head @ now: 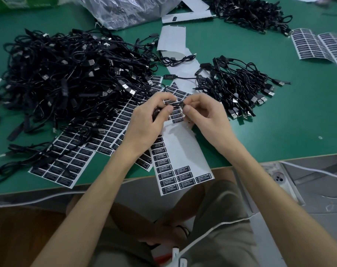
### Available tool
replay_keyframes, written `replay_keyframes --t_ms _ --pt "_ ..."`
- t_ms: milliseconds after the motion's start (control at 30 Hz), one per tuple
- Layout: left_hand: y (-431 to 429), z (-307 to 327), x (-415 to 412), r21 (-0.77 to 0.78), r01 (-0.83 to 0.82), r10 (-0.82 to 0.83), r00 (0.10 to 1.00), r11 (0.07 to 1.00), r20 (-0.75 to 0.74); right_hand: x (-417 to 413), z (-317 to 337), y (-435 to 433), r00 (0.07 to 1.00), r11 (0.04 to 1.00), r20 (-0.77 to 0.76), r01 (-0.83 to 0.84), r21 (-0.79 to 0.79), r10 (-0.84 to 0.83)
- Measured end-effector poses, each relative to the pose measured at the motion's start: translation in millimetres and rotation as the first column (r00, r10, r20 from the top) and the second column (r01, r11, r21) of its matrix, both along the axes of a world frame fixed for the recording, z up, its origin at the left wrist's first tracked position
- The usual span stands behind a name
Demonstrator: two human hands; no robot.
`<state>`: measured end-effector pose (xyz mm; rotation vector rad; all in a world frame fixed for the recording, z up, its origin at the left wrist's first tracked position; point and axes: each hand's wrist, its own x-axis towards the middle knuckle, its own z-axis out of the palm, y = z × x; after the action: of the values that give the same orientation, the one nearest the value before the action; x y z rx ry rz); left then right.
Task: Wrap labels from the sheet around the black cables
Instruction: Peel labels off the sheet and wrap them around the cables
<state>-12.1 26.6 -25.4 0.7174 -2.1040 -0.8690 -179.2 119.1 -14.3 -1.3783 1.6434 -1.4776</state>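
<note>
The left hand (148, 122) and right hand (206, 116) meet above the near middle of the counter (279, 128), fingers curled, thumb and forefinger tips of each pinching opposite ends of a short stretch of black cable (174, 103); a label seems to be folded around that stretch, though the fingertips hide most of it; a dark loop of the same cable sits inside the left palm.

Directly beneath the hands lies the label sheet (183, 151), a long white strip running from the counter's near edge away from the person; most of its backing is bare, with black printed labels left along its left side and at its near end, which overhangs the edge.

To the left a full label sheet (75, 157) lies flat, partly covered by the large heap of cables (67, 74), a tangle with many USB plugs showing; to the right of the strip, just beside the right hand, sits a smaller bundle of cables (238, 83), plugs pointing right; a single cable (180, 77) lies across the strip beyond the hands.

Farther off are another cable pile (250, 10) at the far right, curled label sheets (321, 45) near the right edge, and a clear plastic bag (129, 10) at the far side.
</note>
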Motion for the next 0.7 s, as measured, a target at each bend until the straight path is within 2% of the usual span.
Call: replay_keyframes --t_ms 133,300,433,600,700 --pt "0.1 -1.0 -0.1 0.051 -0.025 0.024 1.0 0.998 0.015 -3.1 -2.1 -0.4 0.991 0.999 0.125 0.045 -0.023 -0.042" --pt "1.7 0.6 -0.2 0.077 -0.024 0.024 1.0 0.997 -0.001 -5.7 -3.8 -0.7 0.976 0.984 0.141 0.176 -0.04 -0.169" --pt "2.5 3.3 0.0 0.04 -0.03 0.032 0.999 0.999 -0.035 -6.3 -6.0 -1.2 0.962 0.973 0.155 0.23 -0.019 -0.224" --pt "3.8 5.5 1.8 -0.028 -0.041 0.039 0.998 0.999 -0.057 -4.3 -4.5 -2.2 0.972 0.978 0.113 0.208 0.005 -0.208" --pt "5.3 7.0 3.3 -0.074 -0.091 0.085 0.993 0.993 -0.081 -0.8 -2.2 -0.7 0.975 0.992 0.18 0.13 0.01 -0.129"
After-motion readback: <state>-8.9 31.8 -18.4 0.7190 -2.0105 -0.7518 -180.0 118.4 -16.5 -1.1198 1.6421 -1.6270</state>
